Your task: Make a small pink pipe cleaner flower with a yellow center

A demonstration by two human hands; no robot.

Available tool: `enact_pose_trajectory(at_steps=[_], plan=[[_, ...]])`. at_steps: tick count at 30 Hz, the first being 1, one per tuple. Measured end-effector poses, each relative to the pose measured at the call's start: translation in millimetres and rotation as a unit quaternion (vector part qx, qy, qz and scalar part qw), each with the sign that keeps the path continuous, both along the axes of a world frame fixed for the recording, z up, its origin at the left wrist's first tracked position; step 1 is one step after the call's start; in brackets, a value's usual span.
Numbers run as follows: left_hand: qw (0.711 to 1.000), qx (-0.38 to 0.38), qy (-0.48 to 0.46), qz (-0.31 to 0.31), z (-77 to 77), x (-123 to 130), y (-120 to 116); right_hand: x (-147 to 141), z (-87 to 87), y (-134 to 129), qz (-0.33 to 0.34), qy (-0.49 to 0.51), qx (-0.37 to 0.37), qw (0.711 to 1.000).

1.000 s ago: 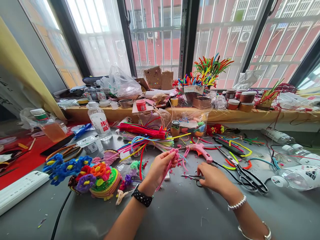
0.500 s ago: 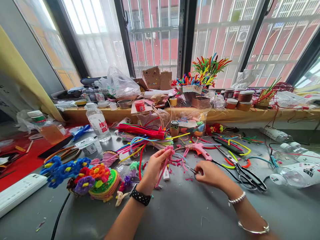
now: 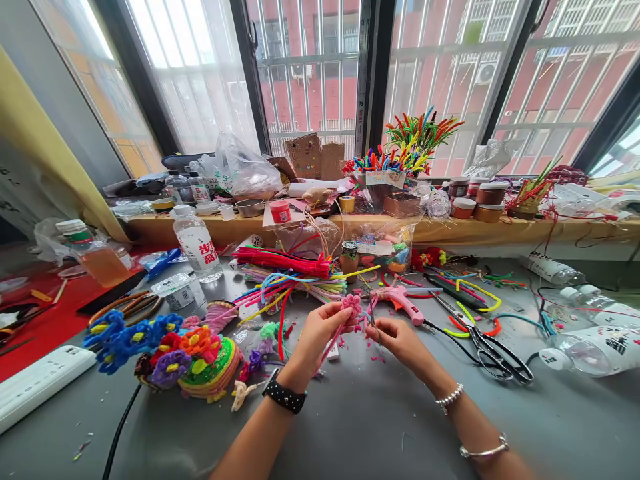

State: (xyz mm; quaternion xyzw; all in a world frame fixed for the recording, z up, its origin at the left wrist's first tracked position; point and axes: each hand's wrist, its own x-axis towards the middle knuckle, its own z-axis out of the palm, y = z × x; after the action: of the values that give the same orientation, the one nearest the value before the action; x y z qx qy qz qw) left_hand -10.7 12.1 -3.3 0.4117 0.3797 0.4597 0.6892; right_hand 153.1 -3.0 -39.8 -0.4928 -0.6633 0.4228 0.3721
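Observation:
My left hand (image 3: 324, 331) pinches a pink pipe-cleaner flower (image 3: 351, 305) near the middle of the table, its pink stems trailing down past the palm. Close by on the right, my right hand (image 3: 397, 339) is closed around a small pair of scissors (image 3: 371, 319), the blades pointing up beside the flower. Pink fuzz clippings lie on the tabletop under both hands. Just behind them rests a pink glue gun (image 3: 400, 300). Part of the scissors' handles is hidden by my right fingers.
Finished pipe-cleaner flowers (image 3: 173, 353) stand left of my left hand. Behind is a red pipe-cleaner bundle (image 3: 283, 262). Large black-handled scissors (image 3: 493, 350) and plastic bottles (image 3: 593, 348) lie to the right. A water bottle (image 3: 196, 247) stands at back left, a power strip (image 3: 45, 383) at far left.
My right hand has moved left and slightly up, bringing the small scissors beside the flower. My left hand has shifted a little right, with the flower turned more toward me.

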Motion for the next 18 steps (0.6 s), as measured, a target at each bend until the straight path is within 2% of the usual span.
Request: enact_pose_trajectory(at_steps=[9, 14, 18], plan=[[1.000, -0.004, -0.025, -0.013, 0.3, -4, 1, -13, 0.4, -9, 0.042, -0.061, 0.084, 0.994], [0.996, -0.040, -0.077, -0.013, -0.4, -3, 1, -16, -2.4, -11, 0.039, -0.134, 0.113, 0.984], [0.995, -0.052, -0.082, -0.023, -2.4, -2, 1, -16, -2.5, -12, 0.022, -0.166, 0.132, 0.977]])
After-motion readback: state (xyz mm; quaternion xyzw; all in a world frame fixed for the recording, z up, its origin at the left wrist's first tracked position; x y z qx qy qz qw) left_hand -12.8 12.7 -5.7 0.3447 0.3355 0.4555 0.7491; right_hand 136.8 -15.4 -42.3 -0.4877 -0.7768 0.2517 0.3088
